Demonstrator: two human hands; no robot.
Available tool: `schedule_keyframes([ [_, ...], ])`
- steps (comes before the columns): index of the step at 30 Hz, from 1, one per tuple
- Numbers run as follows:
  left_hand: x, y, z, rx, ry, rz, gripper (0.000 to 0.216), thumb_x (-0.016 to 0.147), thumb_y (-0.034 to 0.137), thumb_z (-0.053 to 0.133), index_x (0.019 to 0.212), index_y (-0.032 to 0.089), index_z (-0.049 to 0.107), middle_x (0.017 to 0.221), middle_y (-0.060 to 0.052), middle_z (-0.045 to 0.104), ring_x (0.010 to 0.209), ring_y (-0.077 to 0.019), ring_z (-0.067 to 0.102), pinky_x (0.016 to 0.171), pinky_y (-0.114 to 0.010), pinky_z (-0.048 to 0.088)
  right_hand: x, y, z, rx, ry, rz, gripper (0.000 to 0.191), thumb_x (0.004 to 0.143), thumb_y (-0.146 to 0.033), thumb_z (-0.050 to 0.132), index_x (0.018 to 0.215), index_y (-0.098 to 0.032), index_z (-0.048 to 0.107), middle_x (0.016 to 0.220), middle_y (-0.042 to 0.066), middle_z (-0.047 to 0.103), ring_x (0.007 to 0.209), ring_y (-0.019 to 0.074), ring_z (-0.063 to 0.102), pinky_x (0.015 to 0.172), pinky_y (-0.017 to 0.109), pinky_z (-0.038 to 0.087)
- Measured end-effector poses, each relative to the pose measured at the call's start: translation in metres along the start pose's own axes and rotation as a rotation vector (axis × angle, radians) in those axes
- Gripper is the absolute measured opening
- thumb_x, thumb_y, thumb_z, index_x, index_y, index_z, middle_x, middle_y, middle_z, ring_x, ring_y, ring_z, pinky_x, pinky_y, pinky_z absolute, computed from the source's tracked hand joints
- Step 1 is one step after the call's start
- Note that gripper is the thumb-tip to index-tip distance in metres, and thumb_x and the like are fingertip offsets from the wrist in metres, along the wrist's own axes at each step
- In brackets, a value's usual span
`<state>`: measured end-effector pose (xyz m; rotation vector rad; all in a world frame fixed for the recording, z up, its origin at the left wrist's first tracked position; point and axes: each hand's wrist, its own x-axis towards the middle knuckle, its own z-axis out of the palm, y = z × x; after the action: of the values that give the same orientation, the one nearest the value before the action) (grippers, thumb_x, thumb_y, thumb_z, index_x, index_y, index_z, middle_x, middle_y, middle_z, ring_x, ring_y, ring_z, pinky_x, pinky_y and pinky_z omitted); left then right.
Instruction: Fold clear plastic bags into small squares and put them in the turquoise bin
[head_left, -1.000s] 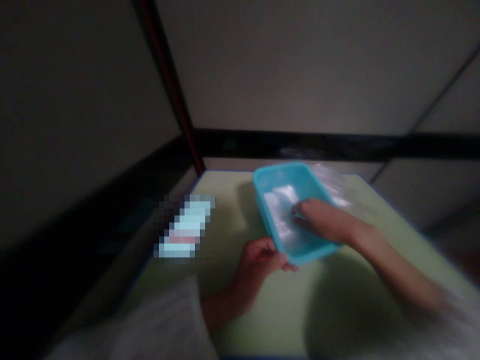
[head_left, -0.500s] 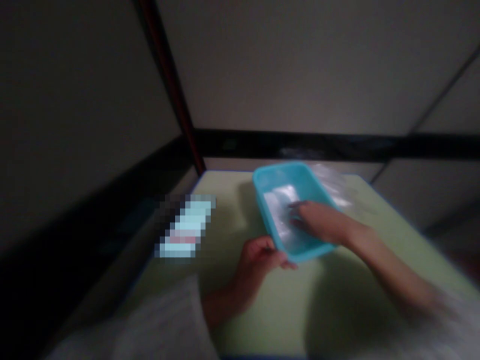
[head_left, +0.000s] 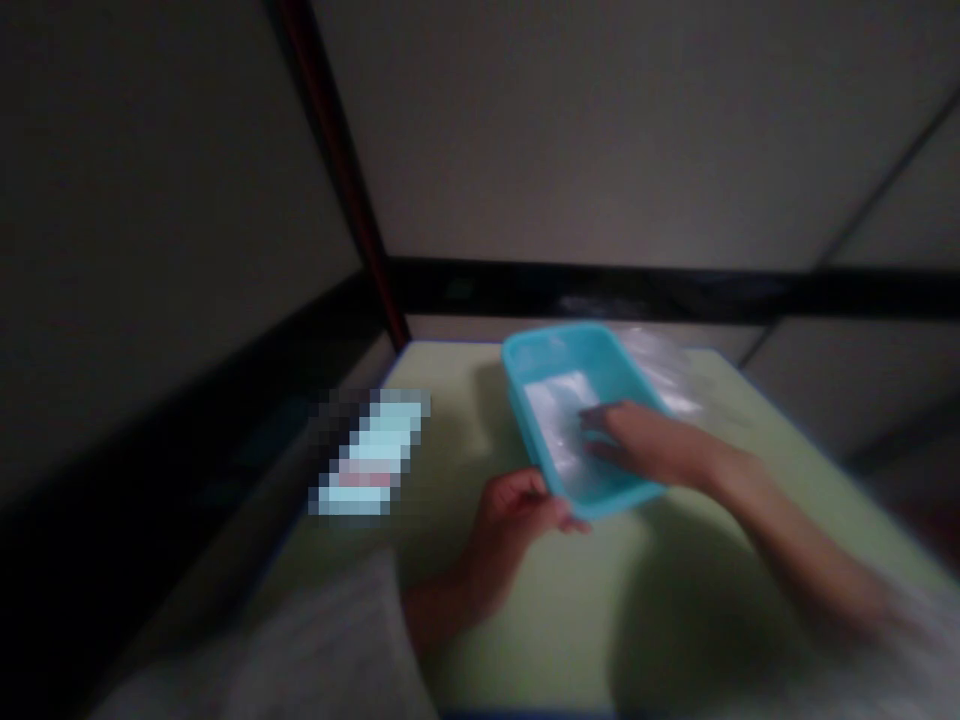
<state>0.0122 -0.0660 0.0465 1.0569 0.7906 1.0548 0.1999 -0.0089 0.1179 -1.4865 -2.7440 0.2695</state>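
The blue basket (head_left: 551, 350) is over the far half of the tabletop (head_left: 540, 620), a bit right of the middle and close to the far edge. I cannot tell if it sits flat there or is held up a little. The left hand (head_left: 510, 515) has the basket's near left corner — its fingers pinch the rim there. The right hand (head_left: 645, 440) reaches in over the basket's right side. Its fingers are bent and point at the shiny plastic (head_left: 559, 405) lying inside. They are too blurry and dark, so I cannot tell if they pinch the plastic or just touch it. Behind the basket, toward the far right corner of the tabletop, lies some see-through wrap (head_left: 660, 365). By the left edge is a bright, pale blue shape (head_left: 375, 455) — too blocky to tell what it is.
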Motion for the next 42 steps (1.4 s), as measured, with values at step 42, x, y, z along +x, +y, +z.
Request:
schedule_keyframes([
  [42, 0.07, 0.023, -0.066, -0.201, 0.355, 0.335, 0.019, 0.062, 0.019, 0.071, 0.056, 0.017, 0.053, 0.06, 0.004, 0.056, 0.062, -0.0098, 0.058, 0.069, -0.023, 0.052, -0.039, -0.012, 0.081, -0.111, 0.489, -0.362, 0.029, 0.093, -0.018, 0.034, 0.073, -0.018, 0.055, 0.068, 0.005, 0.058, 0.062, 0.0168, 0.051, 0.06, 0.029, 0.041],
])
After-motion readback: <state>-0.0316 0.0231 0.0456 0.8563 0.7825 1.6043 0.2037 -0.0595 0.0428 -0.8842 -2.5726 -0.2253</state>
